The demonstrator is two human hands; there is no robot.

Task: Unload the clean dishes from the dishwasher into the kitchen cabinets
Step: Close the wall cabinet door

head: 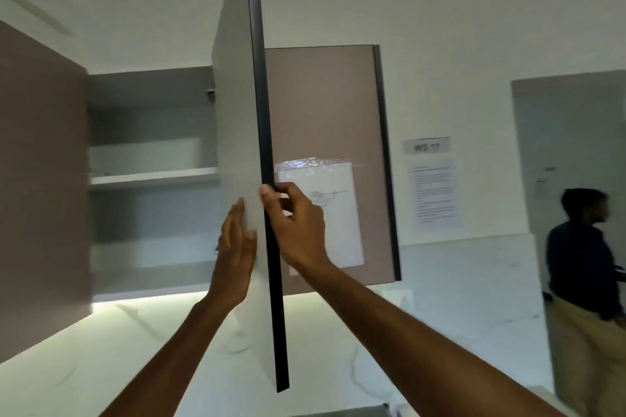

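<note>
An upper cabinet door (237, 112) swings out toward me, seen nearly edge-on with its dark edge strip running down the middle of the view. My right hand (298, 223) grips that dark edge, thumb wrapped round the front and fingers behind. My left hand (237, 247) lies flat with straight fingers against the door's pale inner face. Behind the door the cabinet interior (152, 132) stands open, with a white shelf (152, 176) that looks bare. No dishes or dishwasher are in view.
A second brown cabinet door (325, 105) at right carries a taped paper sheet (325, 217). Another brown door (40, 186) fills the left. A lit marble backsplash (152, 332) runs below. A person (589, 281) stands at far right near wall notices (433, 193).
</note>
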